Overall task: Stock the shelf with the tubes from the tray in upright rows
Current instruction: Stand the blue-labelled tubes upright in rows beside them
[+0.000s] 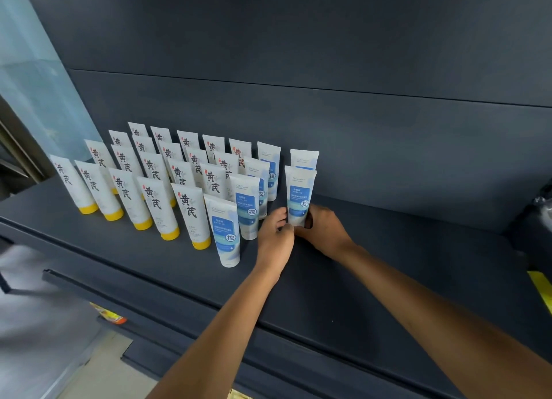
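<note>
— Where are we holding the blue tube [300,197]?
— We're gripping its base with our left hand [276,234] and right hand [324,230]; it's standing upright on the shelf [403,264], right of the other tubes [191,207].

head view | looks forward-down | close over shelf [388,264]

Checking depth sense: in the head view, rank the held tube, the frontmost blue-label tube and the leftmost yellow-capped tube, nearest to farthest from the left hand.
1. held tube, pinched by the left hand.
2. frontmost blue-label tube, just left of it.
3. leftmost yellow-capped tube, far left end.
</note>
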